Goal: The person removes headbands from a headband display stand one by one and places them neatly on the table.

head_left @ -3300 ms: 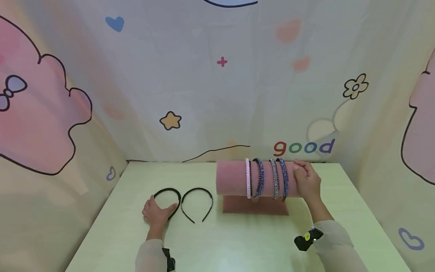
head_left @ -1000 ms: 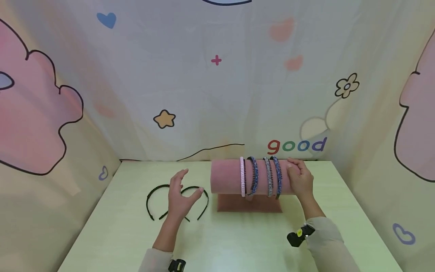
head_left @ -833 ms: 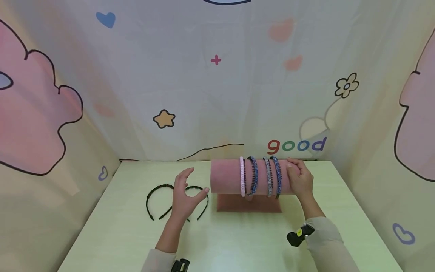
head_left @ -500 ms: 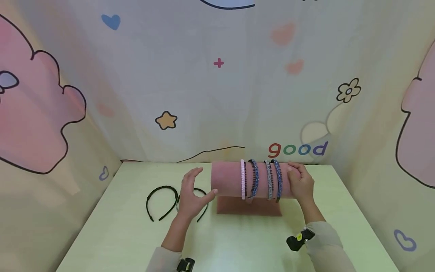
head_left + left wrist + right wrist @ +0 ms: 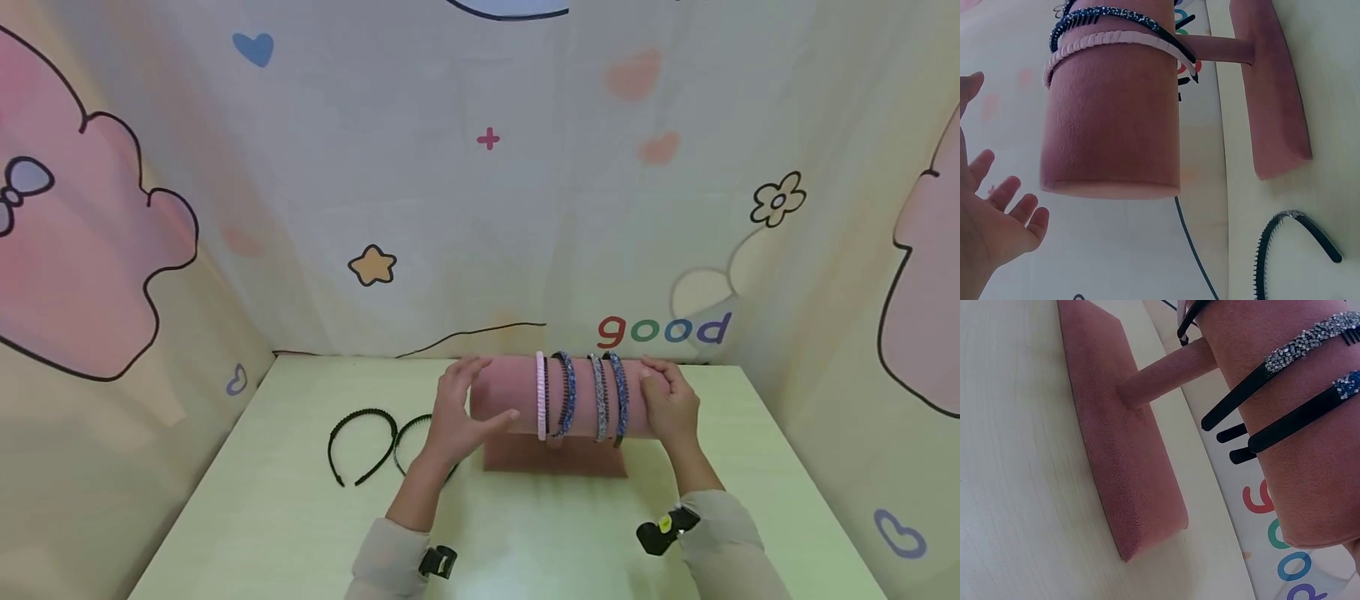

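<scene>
The stand [image 5: 585, 400] sits toward the 12 o'clock edge of your table [image 5: 555, 533]. Your right hand [image 5: 672, 408] grips its 3 o'clock end; your left hand [image 5: 456, 417], fingers spread, has a gap at 9 o'clock, near two dark headbands [image 5: 363, 411].

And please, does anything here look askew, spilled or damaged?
Nothing stands out: the roll sits level on its base, four headbands around it show no visible damage, and two black headbands lie on the table, one partly hidden.

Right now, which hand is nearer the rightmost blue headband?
Right. The right hand grips the pink roll just beside that blue headband; the left hand is at the roll's opposite end.
</scene>
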A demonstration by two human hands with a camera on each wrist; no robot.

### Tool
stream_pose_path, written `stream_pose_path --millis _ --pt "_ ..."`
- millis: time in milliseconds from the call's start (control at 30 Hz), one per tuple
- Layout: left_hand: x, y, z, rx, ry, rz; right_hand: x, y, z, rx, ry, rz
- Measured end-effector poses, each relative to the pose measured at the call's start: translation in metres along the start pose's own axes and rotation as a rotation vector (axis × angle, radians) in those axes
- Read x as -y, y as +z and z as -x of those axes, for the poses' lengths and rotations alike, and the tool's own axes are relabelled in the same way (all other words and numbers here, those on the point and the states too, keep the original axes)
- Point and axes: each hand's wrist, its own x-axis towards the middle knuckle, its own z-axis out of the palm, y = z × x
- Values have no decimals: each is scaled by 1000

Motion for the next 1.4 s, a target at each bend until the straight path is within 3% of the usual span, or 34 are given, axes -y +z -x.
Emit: stream_pose_path --millis 300,600,833,1167,1400 --pt "0 13 -10 31 35 -71 -2 0 2 -14 -10 1" --pt "-4 20 -27 40 169 -190 -2 2 0 -21 -8 -14" --pt "-3 23 -36 85 175 -253 -4 3 1 -37 -48 -63" --pt "-7 24 -50 193 202 -312 2 2 1 -12 26 -19" --pt "-9 27 -56 271 165 -378 0 2 0 -21 -5 -33"
